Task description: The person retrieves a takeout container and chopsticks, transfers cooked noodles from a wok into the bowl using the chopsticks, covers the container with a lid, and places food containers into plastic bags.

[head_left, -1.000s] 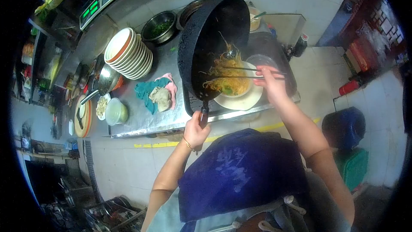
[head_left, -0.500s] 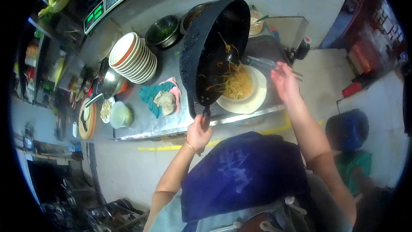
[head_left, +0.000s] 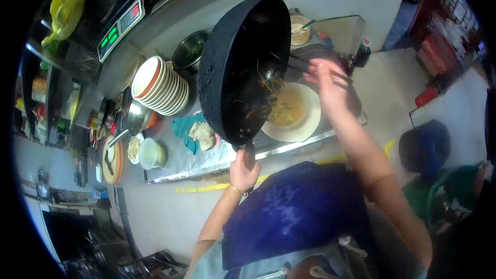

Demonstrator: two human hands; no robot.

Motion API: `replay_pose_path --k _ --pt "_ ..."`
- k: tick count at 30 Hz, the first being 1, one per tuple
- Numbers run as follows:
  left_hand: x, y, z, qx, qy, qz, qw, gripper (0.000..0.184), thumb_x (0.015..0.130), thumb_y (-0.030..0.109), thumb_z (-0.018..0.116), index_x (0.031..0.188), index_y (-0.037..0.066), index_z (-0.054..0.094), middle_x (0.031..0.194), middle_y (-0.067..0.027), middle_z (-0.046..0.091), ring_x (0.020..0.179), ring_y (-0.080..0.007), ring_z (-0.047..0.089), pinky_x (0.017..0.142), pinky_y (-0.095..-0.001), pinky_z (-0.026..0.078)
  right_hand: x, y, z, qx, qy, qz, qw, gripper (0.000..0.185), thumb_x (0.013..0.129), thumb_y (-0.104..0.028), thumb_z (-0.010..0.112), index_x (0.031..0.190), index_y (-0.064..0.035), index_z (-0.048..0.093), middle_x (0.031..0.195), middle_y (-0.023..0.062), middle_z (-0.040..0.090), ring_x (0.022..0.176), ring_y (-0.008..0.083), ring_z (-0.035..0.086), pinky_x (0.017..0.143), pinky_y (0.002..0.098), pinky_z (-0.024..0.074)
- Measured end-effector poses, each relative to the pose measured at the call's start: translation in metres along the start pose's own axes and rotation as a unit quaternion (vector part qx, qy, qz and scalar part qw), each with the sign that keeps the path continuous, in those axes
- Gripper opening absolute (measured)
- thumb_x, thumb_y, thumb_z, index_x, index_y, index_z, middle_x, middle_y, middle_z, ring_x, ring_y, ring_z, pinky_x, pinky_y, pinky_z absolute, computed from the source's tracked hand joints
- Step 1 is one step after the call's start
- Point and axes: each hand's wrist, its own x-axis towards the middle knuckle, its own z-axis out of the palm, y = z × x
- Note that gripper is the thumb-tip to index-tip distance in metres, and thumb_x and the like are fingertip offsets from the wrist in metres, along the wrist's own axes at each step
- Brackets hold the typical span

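Observation:
My left hand [head_left: 244, 173] is closed round the handle of a black wok [head_left: 214, 72], which is tipped steeply on its side with its mouth facing right. Strands of food cling to the wok's inside near its lower lip. Just right of that lip, a wide-rimmed white dish [head_left: 311, 116] holds noodles [head_left: 285, 111] in yellowish broth. My right hand [head_left: 329, 80] grips dark chopsticks [head_left: 297, 63] above the dish's far side, their tips pointing toward the wok's mouth. Part of the dish's left rim is hidden behind the wok.
Stacked white bowls [head_left: 168, 90], cloths [head_left: 202, 134] and a tub [head_left: 151, 154] stand left on the metal counter [head_left: 206, 159]. Behind are a bowl of greens [head_left: 190, 51] and a bowl with a spoon [head_left: 299, 30]. A dark bottle [head_left: 363, 54] is at the right; a scale [head_left: 121, 28] is upper left.
The wok has shifted a little left, clearing more of the dish. My right hand has moved left and closed more tightly round the chopsticks, and fewer strands hang from the wok.

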Motion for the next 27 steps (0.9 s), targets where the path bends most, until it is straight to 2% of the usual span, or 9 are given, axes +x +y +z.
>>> replay_pose_path --k 2,6,7,9,14,17,20,24,27 --pt "-0.003 -0.003 0.001 0.022 -0.023 -0.027 0.999 0.035 0.071 0.018 0.063 0.096 0.002 0.045 0.071 -0.0176 0.058 0.066 -0.0368 0.059 0.060 -0.0396 0.047 -0.010 0.002 0.000 -0.067 0.006 0.006 0.998 0.020 0.092 -0.015 0.050 0.099 0.0020 0.059 0.093 0.0125 0.062 0.081 0.0175 0.062 0.070 0.0287 0.0548" --pt "-0.002 -0.001 -0.003 0.042 -0.020 -0.013 0.999 0.039 0.070 0.016 0.064 0.101 0.002 0.044 0.071 -0.0177 0.058 0.065 -0.0365 0.059 0.060 -0.0393 0.048 -0.028 0.016 -0.041 -0.089 -0.007 0.065 0.994 0.017 0.092 -0.012 0.050 0.094 0.0020 0.059 0.094 0.0133 0.062 0.081 0.0171 0.062 0.066 0.0288 0.0556" --pt "-0.002 -0.001 -0.002 0.038 -0.016 -0.012 0.999 0.039 0.070 0.016 0.064 0.101 0.002 0.044 0.072 -0.0177 0.058 0.065 -0.0364 0.059 0.060 -0.0393 0.048 -0.026 0.008 -0.044 -0.069 0.044 0.109 0.991 0.017 0.091 -0.013 0.051 0.094 0.0020 0.058 0.090 0.0130 0.062 0.081 0.0191 0.062 0.066 0.0301 0.0557" --pt "-0.003 -0.001 -0.002 0.034 -0.012 -0.009 0.999 0.038 0.070 0.015 0.064 0.100 0.002 0.045 0.072 -0.0177 0.058 0.065 -0.0362 0.060 0.060 -0.0394 0.048 -0.003 0.018 -0.057 0.153 0.088 0.133 0.975 0.019 0.091 -0.015 0.051 0.098 0.0020 0.056 0.084 0.0111 0.060 0.078 0.0209 0.062 0.066 0.0301 0.0552" --pt "-0.002 0.002 0.003 0.023 -0.013 -0.012 1.000 0.037 0.070 0.016 0.065 0.098 0.002 0.045 0.071 -0.0179 0.058 0.066 -0.0370 0.060 0.060 -0.0399 0.047 0.017 0.084 -0.087 0.317 0.134 0.244 0.907 0.012 0.086 -0.013 0.057 0.093 -0.0038 0.057 0.080 0.0082 0.058 0.072 0.0211 0.061 0.067 0.0302 0.0542" --pt "0.001 0.001 0.006 0.032 -0.007 -0.007 0.999 0.038 0.070 0.017 0.065 0.098 0.002 0.045 0.071 -0.0180 0.058 0.067 -0.0376 0.059 0.060 -0.0406 0.048 -0.019 0.104 -0.085 0.268 0.150 0.317 0.897 0.015 0.086 -0.015 0.058 0.096 -0.0039 0.057 0.082 0.0088 0.058 0.072 0.0203 0.061 0.067 0.0298 0.0538" --pt "0.006 -0.001 0.008 0.030 -0.003 0.002 1.000 0.039 0.070 0.018 0.065 0.099 0.002 0.044 0.071 -0.0183 0.059 0.067 -0.0390 0.060 0.060 -0.0423 0.048 -0.043 0.107 -0.091 0.275 0.142 0.341 0.888 0.018 0.087 -0.017 0.057 0.099 -0.0031 0.056 0.086 0.0095 0.058 0.072 0.0199 0.061 0.067 0.0292 0.0537" --pt "0.010 -0.015 0.017 0.044 0.023 0.021 0.999 0.037 0.070 0.016 0.065 0.097 0.003 0.044 0.069 -0.0171 0.059 0.065 -0.0401 0.060 0.057 -0.0437 0.049 -0.048 0.046 -0.059 0.149 0.068 0.245 0.956 0.023 0.089 -0.020 0.056 0.101 -0.0011 0.056 0.092 0.0114 0.058 0.077 0.0201 0.062 0.068 0.0301 0.0539" --pt "0.014 -0.003 0.019 0.013 0.047 0.046 0.998 0.030 0.068 0.012 0.066 0.084 0.004 0.042 0.056 -0.0094 0.046 0.048 -0.0236 0.048 0.048 -0.0329 0.040 -0.054 0.016 -0.030 0.117 -0.052 0.214 0.969 0.024 0.089 -0.020 0.057 0.102 -0.0002 0.056 0.095 0.0125 0.059 0.077 0.0211 0.062 0.067 0.0313 0.0543"
